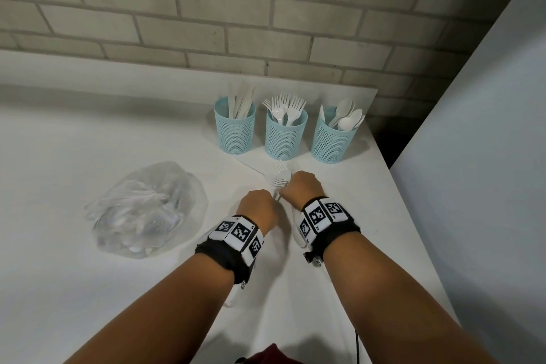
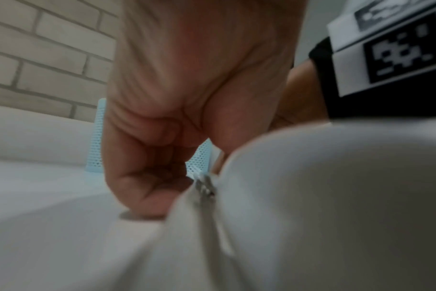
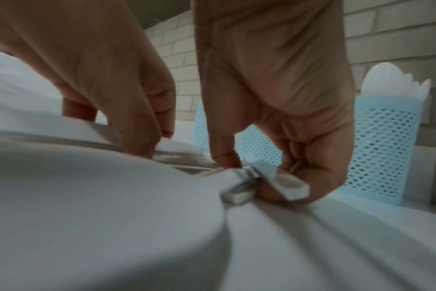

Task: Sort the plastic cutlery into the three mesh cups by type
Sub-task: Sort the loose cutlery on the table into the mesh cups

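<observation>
Cutlery [image 1: 280, 182], white plastic, fork tines showing

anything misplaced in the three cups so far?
Yes. The right-hand blue mesh cup holds white plastic spoons, but one flat, pointed white piece at its left rim looks like a knife. The knives belong in the left-hand cup.

A brick wall [image 1: 206, 9] of pale grey-beige blocks with darker mortar runs behind a white table [image 1: 88, 275], which stands close against it. On the right a plain pale panel [image 1: 487, 156], perhaps a cabinet side or another wall, rises beside the table. A dark gap [image 1: 390, 139] shows between them. The light is dim and even.
</observation>
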Available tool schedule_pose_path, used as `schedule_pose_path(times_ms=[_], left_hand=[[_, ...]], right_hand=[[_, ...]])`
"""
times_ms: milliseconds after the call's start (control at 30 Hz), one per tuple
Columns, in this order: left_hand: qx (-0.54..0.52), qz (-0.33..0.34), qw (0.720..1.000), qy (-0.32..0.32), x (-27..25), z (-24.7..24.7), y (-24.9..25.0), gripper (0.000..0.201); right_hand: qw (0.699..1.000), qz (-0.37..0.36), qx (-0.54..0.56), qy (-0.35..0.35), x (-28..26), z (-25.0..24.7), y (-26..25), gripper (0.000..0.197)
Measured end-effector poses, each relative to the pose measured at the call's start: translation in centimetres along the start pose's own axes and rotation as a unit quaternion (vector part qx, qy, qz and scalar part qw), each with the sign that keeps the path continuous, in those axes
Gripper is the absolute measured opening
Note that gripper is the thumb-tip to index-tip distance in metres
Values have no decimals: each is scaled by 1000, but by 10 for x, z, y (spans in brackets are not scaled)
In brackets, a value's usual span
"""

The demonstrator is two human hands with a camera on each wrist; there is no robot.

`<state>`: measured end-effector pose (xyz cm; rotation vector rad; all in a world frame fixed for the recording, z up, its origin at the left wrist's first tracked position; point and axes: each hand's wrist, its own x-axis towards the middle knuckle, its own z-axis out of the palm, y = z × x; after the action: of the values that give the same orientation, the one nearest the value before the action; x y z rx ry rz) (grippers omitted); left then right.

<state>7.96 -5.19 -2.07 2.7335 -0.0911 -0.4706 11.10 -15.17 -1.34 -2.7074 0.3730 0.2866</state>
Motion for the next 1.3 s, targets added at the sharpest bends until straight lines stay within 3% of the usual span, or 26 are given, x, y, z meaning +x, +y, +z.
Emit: schedule_pose_path(times_ms=[233,400,600,700,900,1100,1167,1233,1300], left_hand=[[53,24,998,6,-5,5,5,23],[32,30,999,1,-7,3,-1,24],[-82,-7,996,-36,-10,-6,-4,28],[-176,-15,980,-88,-9,-4,-7,16],[-442,-78,888,-97,-16,-5,-9,23],[-527,-54,845,-69,-17,-7,-21,25],[-582,-62,808,-71,-16,-7,-24,21],[-639,-62,761,-92,-16,-8,-25,15],[-668,-46,733,-117,-18,-9,-24,14]], right_hand=[[999,-8,-43,-18,-5,-2,2,27],[998,-22,-60,-18,-11,-6,6,30],[998,-2,-54,-11,-18,-7,8,29],[999,9,-43,-16,-21,-7,10,27],[999,43,-19,-5,-27,-1,11,28],[995,58,13,-86,-30,-6,13,31],[982,38,126,-138,-27,-8,13,33],[942,21,284,-177,-28,-9,12,30],[932,-1,311,-186,-26,-7,7,32]])
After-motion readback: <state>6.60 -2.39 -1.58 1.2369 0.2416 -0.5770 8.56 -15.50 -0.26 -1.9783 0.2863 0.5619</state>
